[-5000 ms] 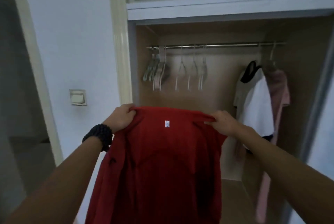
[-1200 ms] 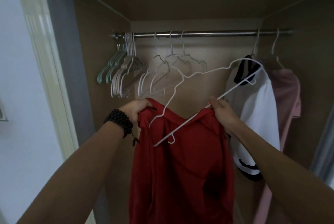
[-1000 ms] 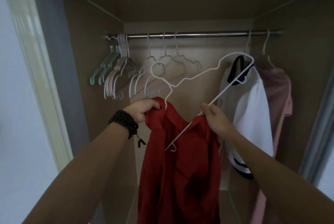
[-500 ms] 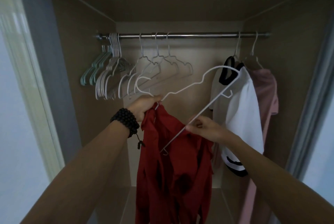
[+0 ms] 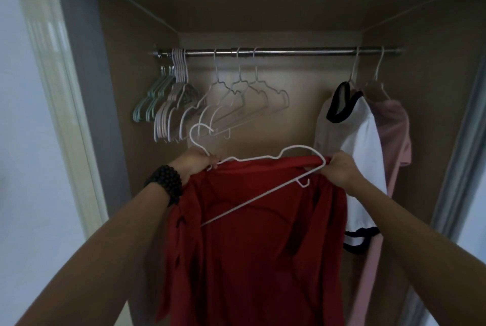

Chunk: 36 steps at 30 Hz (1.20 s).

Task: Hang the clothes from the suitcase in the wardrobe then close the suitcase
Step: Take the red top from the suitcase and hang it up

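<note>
Since the earlier view, the white hanger [image 5: 263, 165] has swung from a steep tilt to near level, one arm now lying along the collar of the red garment [image 5: 252, 241] in front of the open wardrobe [image 5: 434, 36]. Left hand [image 5: 197, 163] pinches hanger neck and cloth together; right hand [image 5: 339, 170] grips the collar at the hanger's far shoulder. Threading appears partly done, and hooking onto the rail [image 5: 289, 52], between the empty hangers [image 5: 236, 104] and the hung white shirt [image 5: 352, 141], remains; the suitcase is out of view.
</note>
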Tool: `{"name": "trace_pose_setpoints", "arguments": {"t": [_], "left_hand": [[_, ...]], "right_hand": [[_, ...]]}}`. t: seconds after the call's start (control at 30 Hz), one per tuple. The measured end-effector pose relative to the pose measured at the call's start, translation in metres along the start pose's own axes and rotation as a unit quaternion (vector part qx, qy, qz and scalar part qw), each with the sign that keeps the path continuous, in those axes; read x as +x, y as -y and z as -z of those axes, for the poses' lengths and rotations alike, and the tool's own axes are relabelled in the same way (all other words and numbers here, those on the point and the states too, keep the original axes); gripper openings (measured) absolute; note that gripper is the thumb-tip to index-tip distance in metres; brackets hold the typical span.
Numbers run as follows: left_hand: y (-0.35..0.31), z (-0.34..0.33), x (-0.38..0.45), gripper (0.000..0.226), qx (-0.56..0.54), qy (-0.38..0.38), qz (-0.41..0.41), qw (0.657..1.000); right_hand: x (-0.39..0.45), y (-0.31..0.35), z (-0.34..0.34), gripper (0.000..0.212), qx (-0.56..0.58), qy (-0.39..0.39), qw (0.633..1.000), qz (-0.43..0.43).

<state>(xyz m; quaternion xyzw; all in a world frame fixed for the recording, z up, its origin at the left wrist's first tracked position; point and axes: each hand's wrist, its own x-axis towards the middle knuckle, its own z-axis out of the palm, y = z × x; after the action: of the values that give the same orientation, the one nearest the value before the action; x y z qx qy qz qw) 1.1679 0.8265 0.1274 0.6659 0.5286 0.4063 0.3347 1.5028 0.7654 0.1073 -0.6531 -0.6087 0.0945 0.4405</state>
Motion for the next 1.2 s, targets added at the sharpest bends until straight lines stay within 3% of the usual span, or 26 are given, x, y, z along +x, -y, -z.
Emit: {"name": "trace_pose_setpoints", "arguments": {"t": [0.17,0.3,0.37,0.4,0.47,0.5,0.53,0.57,0.63,0.67,0.7,0.77,0.83,0.93,1.0,1.07,1.13,1.2], "left_hand": [[0.008,-0.001,-0.001,0.029,0.094,0.005,-0.031,0.995],[0.007,-0.019,0.001,0.028,0.188,-0.113,-0.038,0.975],[0.0,-0.031,0.003,0.032,0.142,-0.143,-0.029,0.979],[-0.004,-0.035,0.005,0.032,0.108,-0.155,-0.021,0.982],[-0.01,-0.042,0.006,0.033,0.066,-0.168,-0.01,0.984],[-0.012,-0.045,0.006,0.033,0.058,-0.169,-0.011,0.984],[-0.015,-0.047,0.006,0.033,0.05,-0.168,-0.014,0.984],[-0.016,-0.049,0.006,0.032,0.04,-0.165,-0.018,0.985],[-0.018,-0.054,0.006,0.031,0.028,-0.156,-0.02,0.987],[-0.018,-0.057,0.008,0.031,0.024,-0.15,-0.022,0.988],[-0.019,-0.06,0.009,0.032,0.022,-0.144,-0.026,0.989],[-0.02,-0.064,0.01,0.034,0.029,-0.132,-0.029,0.99],[-0.023,-0.067,0.009,0.035,0.052,-0.128,-0.035,0.99],[-0.03,-0.068,-0.001,0.025,0.016,-0.065,-0.081,0.994],[-0.036,-0.056,-0.009,0.023,-0.091,0.035,-0.081,0.992],[-0.035,-0.037,-0.009,0.026,-0.177,0.08,-0.037,0.98],[-0.029,-0.022,-0.007,0.01,-0.183,0.04,-0.022,0.982],[-0.014,-0.014,-0.003,0.017,-0.007,-0.03,-0.116,0.993]], "right_hand": [[-0.004,0.02,0.012,0.017,0.046,-0.025,0.999,0.002],[-0.012,0.058,0.012,0.017,0.184,-0.006,0.983,0.017],[-0.015,0.069,0.016,0.02,0.274,0.111,0.955,-0.016],[-0.018,0.074,0.021,0.024,0.281,0.219,0.933,-0.045],[-0.024,0.076,0.031,0.032,0.221,0.436,0.87,-0.065],[-0.025,0.073,0.034,0.038,0.186,0.487,0.851,-0.058],[-0.025,0.071,0.034,0.046,0.15,0.483,0.861,-0.05],[-0.022,0.065,0.031,0.051,0.118,0.432,0.893,-0.042],[-0.015,0.054,0.019,0.042,0.063,0.231,0.971,0.002],[-0.008,0.045,0.013,0.03,0.012,0.135,0.99,0.043],[-0.003,0.039,0.008,0.023,-0.07,0.087,0.99,0.086],[0.004,0.029,-0.005,0.047,-0.222,0.136,0.958,0.116],[0.003,0.029,-0.018,0.045,-0.28,0.183,0.935,0.118],[-0.001,0.029,-0.034,0.022,-0.211,0.125,0.953,0.177],[0.0,0.025,-0.037,0.025,-0.169,0.079,0.966,0.179],[0.004,0.019,-0.033,0.029,-0.152,0.05,0.974,0.159],[0.007,0.016,-0.03,0.029,-0.134,0.033,0.98,0.141],[0.007,0.019,-0.027,0.028,-0.111,0.031,0.985,0.126]]}}
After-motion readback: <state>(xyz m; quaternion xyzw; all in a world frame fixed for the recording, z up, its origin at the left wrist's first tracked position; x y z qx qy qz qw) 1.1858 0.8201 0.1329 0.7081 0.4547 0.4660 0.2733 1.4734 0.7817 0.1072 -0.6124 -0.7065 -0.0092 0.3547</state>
